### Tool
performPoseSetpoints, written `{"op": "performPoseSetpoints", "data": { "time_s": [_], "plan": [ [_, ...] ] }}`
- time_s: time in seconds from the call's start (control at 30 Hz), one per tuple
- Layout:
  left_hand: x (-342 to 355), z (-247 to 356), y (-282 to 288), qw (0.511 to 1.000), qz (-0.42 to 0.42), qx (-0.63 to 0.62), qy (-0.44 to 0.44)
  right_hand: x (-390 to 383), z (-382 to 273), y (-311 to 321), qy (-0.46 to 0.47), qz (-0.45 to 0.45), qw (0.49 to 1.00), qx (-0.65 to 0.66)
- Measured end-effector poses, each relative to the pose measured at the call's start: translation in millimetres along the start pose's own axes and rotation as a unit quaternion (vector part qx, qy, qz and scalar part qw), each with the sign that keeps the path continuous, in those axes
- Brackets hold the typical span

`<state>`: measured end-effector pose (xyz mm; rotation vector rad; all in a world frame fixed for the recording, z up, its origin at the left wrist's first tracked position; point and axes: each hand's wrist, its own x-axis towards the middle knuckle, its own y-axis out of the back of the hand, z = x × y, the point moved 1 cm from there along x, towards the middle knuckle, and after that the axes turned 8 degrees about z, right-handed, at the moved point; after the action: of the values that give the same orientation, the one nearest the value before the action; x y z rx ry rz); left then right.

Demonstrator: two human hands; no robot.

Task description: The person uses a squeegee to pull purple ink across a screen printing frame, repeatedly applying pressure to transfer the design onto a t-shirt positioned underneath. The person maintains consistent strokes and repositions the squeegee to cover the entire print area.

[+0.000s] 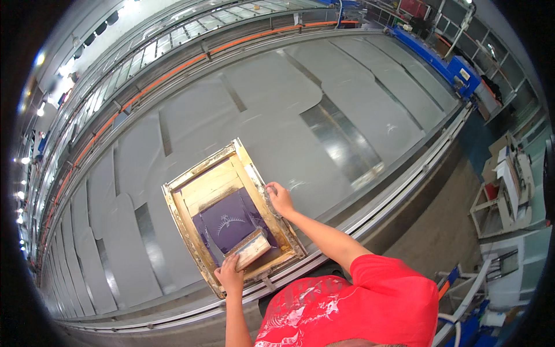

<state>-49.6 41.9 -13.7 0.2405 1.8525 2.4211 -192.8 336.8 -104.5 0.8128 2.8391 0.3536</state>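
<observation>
A wooden-handled squeegee [252,250] rests slanted at the near end of the purple-inked mesh [225,215], which shows a pale fern-like design. My left hand [230,277] is closed round the squeegee's left end, over the frame's near left part. The screen printing frame [184,228], worn and ink-stained, lies on the long table. On its right rail, my right hand [280,200] is closed with curled fingers; the fingertips are partly hidden.
Grey fabric pieces [260,147] cover the long printing table, with shiny bare strips [341,139] between them. A metal rail [404,184] runs along the near edge. Blue machinery [462,74] stands far right, and a cluttered cart [502,199] is at right. Behind runs an orange line [156,82].
</observation>
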Motion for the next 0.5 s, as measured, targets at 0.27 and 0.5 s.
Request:
{"op": "performPoseSetpoints", "data": {
  "time_s": [0.27, 0.5],
  "plan": [
    [18.4, 21.0, -52.1, 0.999, -0.014, 0.012, -0.048, 34.7, 56.9, 13.5, 0.025, 0.007, 1.0, 0.003],
    [35.5, 12.9, -62.2, 0.998, 0.022, 0.016, -0.055, 46.6, 51.0, 22.0, -0.012, -0.021, 0.996, -0.084]
  ]
}}
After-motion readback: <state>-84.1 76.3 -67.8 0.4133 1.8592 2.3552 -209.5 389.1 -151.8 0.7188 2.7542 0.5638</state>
